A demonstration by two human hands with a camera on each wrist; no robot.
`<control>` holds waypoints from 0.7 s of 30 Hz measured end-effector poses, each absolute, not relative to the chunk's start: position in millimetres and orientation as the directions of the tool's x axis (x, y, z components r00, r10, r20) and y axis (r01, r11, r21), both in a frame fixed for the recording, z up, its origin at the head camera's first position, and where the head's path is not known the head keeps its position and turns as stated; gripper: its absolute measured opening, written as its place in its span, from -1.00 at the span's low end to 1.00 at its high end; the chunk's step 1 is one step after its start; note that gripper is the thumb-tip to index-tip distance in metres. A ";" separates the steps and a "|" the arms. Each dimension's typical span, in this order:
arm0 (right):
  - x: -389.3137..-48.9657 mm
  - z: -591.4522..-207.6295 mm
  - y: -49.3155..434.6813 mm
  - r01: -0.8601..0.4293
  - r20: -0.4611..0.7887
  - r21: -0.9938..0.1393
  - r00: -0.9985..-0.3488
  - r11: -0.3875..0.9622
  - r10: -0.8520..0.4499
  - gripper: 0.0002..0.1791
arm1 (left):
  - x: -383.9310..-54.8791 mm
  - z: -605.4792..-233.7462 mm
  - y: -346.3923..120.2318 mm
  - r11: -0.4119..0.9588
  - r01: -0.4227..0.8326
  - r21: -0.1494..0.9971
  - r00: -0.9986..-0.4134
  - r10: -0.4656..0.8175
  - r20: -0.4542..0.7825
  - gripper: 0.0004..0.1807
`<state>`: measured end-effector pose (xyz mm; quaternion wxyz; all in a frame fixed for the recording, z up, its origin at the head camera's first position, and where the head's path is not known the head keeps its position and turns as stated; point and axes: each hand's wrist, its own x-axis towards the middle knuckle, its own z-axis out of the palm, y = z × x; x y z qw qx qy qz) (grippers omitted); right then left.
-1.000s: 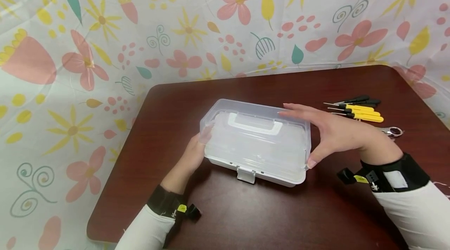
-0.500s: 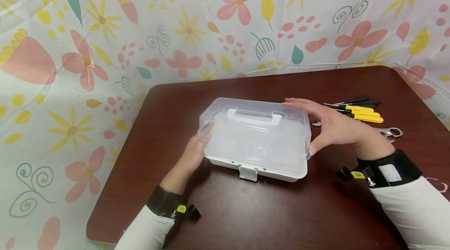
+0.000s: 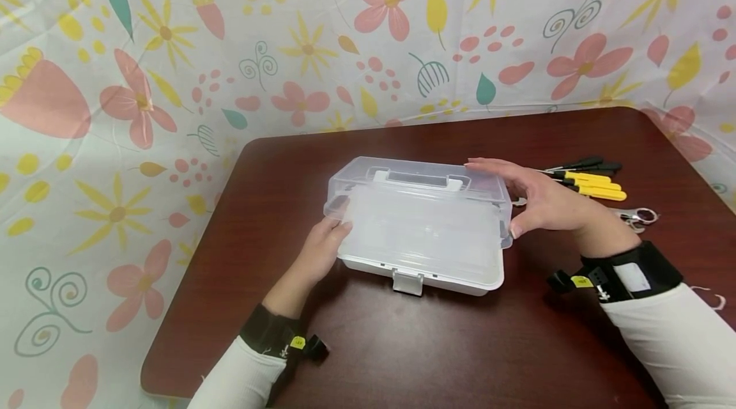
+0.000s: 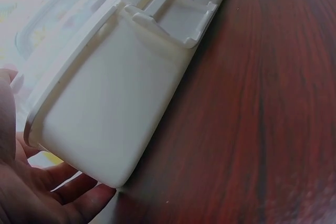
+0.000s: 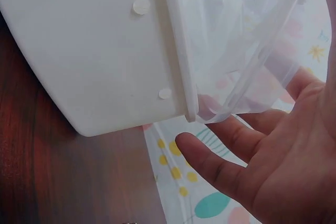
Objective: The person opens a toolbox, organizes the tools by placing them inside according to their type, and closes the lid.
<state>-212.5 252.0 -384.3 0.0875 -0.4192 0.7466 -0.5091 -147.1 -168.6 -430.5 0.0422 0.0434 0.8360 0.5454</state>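
A plastic toolbox with a white base [image 3: 422,271] stands on the brown table; its clear lid [image 3: 422,172] is tilted up toward the back. On the base's front, the latch [image 3: 408,282] hangs loose. My left hand [image 3: 318,249] grips the base's left end, thumb on the rim; its fingers [image 4: 79,187] curl round the lower corner in the left wrist view. At the right end, my right hand [image 3: 546,197] holds the lid between its thumb at the near edge and its fingers on top. In the right wrist view, some fingers [image 5: 236,135] show below the lid.
Yellow-handled screwdrivers [image 3: 598,186] and black-handled ones [image 3: 592,163] lie right of the box. A wrench [image 3: 644,216] is partly hidden behind my right forearm. Flowered cloth [image 3: 310,77] hangs behind the table [image 3: 276,192].
The lid has swung up and back from the base, its handle shifting away from me. My right hand has moved up with it. My left thumb now shows on the base's rim.
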 end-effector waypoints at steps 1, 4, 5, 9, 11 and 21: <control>-213.1 -385.0 252.0 -0.530 0.301 -0.840 -0.629 0.113 -0.717 0.26 | -147.0 -430.8 -168.3 0.405 0.024 0.914 -0.993 0.116 -0.025 -0.45; -213.8 -386.4 251.9 -0.508 0.305 -0.857 -0.628 0.080 -0.715 0.25 | -146.9 -431.4 -167.7 0.416 0.031 0.909 -0.994 0.111 -0.017 -0.49; -213.8 -386.8 251.9 -0.501 0.303 -0.862 -0.632 0.078 -0.713 0.24 | -146.9 -431.2 -167.6 0.418 0.032 0.908 -0.994 0.112 -0.016 -0.51; -214.1 -388.5 252.3 -0.499 0.302 -0.862 -0.640 0.084 -0.707 0.21 | -146.5 -431.2 -168.3 0.405 0.038 0.914 -0.993 0.120 -0.012 -0.48; -214.7 -389.4 252.4 -0.509 0.303 -0.855 -0.643 0.097 -0.704 0.18 | -146.5 -431.3 -169.0 0.395 0.045 0.918 -0.992 0.129 -0.007 -0.45; -217.0 -391.0 249.3 -0.508 0.334 -0.858 -0.655 0.068 -0.678 0.01 | -147.9 -434.0 -172.3 0.396 0.119 0.911 -0.981 0.188 0.046 -0.41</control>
